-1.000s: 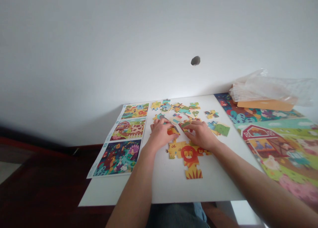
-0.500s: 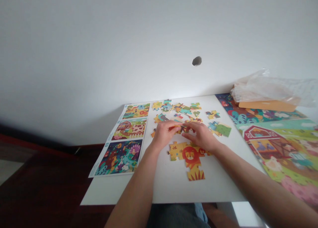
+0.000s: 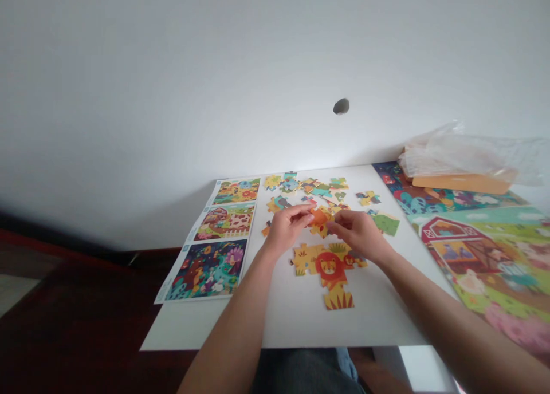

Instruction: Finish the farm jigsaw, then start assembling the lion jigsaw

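Note:
My left hand and my right hand meet above the middle of the white table. Their fingertips pinch an orange and yellow jigsaw piece between them. Just below my hands lies an assembled section of a lion jigsaw puzzle, not touched by either hand. Several loose jigsaw pieces are scattered beyond my fingers, and a green piece lies past my right hand.
Printed picture sheets lie along the table's left side. A large farm-scene puzzle lies at right, with an orange box and plastic wrap behind it. The white table ends near my lap.
My hands have drawn closer, and the orange piece now shows between my fingertips. The view has shifted slightly.

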Demonstrator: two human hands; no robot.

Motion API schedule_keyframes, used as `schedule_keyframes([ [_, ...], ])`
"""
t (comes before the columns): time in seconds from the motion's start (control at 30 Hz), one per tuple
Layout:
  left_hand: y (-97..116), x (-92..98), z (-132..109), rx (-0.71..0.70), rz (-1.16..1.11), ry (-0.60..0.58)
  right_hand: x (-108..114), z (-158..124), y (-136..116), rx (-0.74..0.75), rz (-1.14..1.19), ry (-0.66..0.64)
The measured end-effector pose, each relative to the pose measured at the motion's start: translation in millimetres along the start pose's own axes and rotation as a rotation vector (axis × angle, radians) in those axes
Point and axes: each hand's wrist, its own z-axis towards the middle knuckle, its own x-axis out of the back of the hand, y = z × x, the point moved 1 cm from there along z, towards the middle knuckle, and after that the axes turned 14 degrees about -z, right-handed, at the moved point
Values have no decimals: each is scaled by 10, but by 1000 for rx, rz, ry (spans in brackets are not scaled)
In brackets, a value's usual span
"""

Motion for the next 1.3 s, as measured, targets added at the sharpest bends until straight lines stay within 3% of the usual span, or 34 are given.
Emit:
schedule_keyframes([
  [0.1,39,-62,-31,-54,75,-109,182,-245,-54,-113,-143,-9],
  [0.2,93,-113,-66,-205,242,-277,306,-579,-5,-247,-89,-65],
  [0.3,87,-158,-102,-284,412,-486,291,-905,107,-410,24,-205],
  [0.43,30,-208,-138,-217,522,-635,156,-1160,170,-498,-10,-273],
  [0.57,50,-224,-153,-185,537,-638,82,-1215,103,-474,-261,-249],
  [0.8,81,-223,-150,-174,534,-651,43,-1261,109,-437,-493,-165],
  [1.3,113,-245,-146,-181,517,-648,55,-1171,186,-373,-673,-255],
])
